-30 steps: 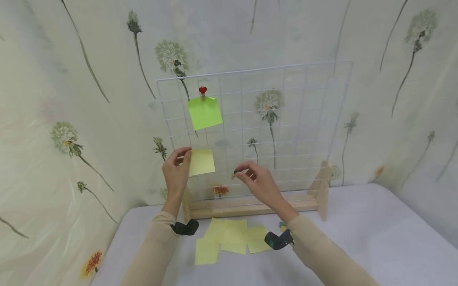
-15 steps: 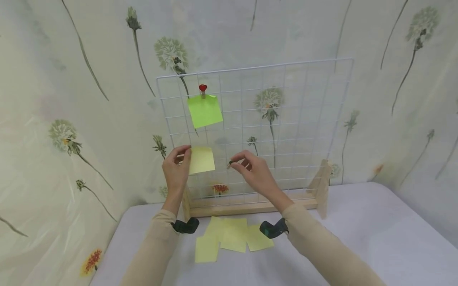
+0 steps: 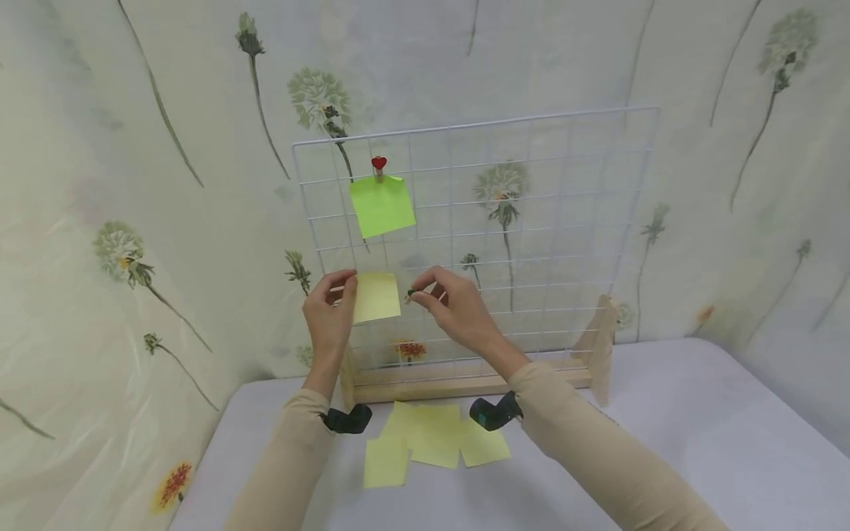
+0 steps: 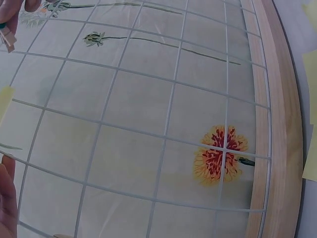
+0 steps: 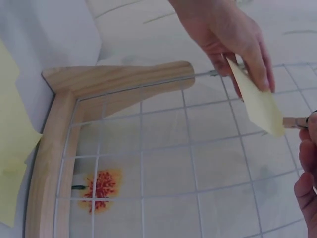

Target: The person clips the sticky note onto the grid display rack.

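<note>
My left hand pinches a pale yellow sticky note by its left edge, in front of the white wire grid. Between thumb and fingers of my right hand is a small wooden clothespin with a dark green part, just right of the note. In the right wrist view, the clothespin's tip is close to the note's edge; whether they touch I cannot tell. Higher on the grid, a bright green note hangs from a clothespin with a red heart.
Several yellow sticky notes lie on the white table below the grid. A wooden stand holds the grid upright. Flower-patterned cloth hangs behind and at the sides.
My right hand has moved left and upward with the clothespin, towards the yellow note. The left hand and its note have stayed in place.
</note>
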A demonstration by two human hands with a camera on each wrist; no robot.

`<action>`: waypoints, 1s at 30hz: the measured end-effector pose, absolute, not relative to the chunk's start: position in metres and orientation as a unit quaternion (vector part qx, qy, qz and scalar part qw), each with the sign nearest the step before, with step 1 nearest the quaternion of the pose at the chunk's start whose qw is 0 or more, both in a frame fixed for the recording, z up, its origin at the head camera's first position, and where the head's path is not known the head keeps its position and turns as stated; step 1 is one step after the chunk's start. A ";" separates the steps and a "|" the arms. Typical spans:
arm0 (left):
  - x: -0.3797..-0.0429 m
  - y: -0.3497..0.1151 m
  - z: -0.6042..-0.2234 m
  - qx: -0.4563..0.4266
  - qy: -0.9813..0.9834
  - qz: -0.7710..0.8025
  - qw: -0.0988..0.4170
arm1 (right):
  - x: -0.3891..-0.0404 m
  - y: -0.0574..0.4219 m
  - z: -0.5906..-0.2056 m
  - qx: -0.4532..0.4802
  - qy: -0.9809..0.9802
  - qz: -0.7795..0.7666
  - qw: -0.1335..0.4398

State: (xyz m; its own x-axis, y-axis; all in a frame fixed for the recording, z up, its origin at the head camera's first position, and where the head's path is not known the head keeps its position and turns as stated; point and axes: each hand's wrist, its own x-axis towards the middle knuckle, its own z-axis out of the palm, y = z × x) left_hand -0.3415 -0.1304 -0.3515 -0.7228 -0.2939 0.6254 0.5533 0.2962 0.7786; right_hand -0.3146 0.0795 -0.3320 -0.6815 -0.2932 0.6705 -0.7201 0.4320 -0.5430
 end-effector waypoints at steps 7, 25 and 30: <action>-0.347 -0.131 -0.352 -0.098 -0.714 -0.580 0.380 | -0.320 0.071 -0.323 0.314 -0.805 0.420 0.278; -0.347 -0.126 -0.358 -0.089 -0.712 -0.592 0.367 | -0.331 0.048 -0.313 0.291 -0.805 0.409 0.318; -0.348 -0.130 -0.354 -0.089 -0.710 -0.591 0.373 | -0.335 0.038 -0.308 0.287 -0.806 0.398 0.332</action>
State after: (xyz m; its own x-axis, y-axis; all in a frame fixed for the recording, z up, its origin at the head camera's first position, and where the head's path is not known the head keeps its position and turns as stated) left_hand -0.3484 -0.1305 -0.3543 -0.7059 -0.3152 0.6343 0.5667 0.2857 0.7728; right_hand -0.3354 0.0384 -0.3084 -0.6149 -0.1978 0.7634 -0.7265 0.5186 -0.4509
